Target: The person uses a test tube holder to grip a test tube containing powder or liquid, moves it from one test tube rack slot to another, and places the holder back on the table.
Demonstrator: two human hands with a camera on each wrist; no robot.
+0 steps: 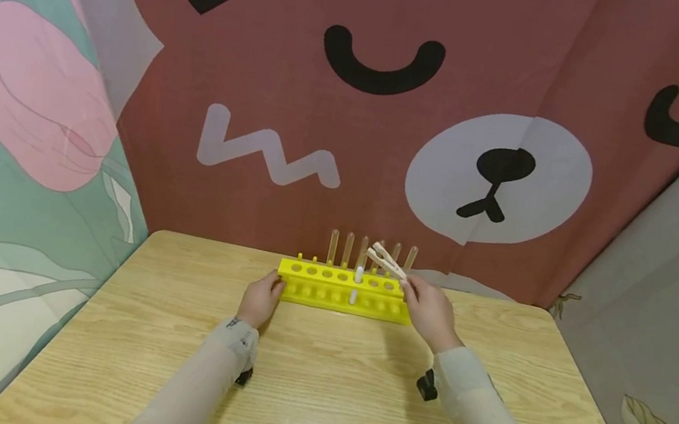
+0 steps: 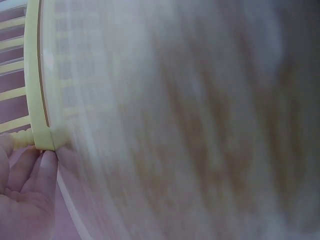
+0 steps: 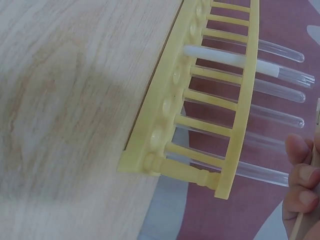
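A yellow test tube rack (image 1: 314, 302) stands near the table's back edge. My left hand (image 1: 260, 299) grips its left end; in the left wrist view, the fingers (image 2: 46, 172) are at the rack's end post (image 2: 21, 138). My right hand (image 1: 432, 313) holds a wooden test tube clamp (image 1: 390, 261) above the rack's right half. A test tube with white contents (image 3: 220, 55) stands upright in one of the rack's holes, its clear mouth above the top bar. Several clear test tubes (image 1: 333, 246) sit rounded end up along the rack's back row. The clamp's tip shows only in the head view.
The wood-grain table (image 1: 342, 379) spreads out in front of the rack. Close behind it hangs a printed curtain (image 1: 235, 212) with a bear face. Black wrist devices (image 1: 428, 384) sit under both forearms. A floral cloth (image 1: 36, 97) hangs at the left.
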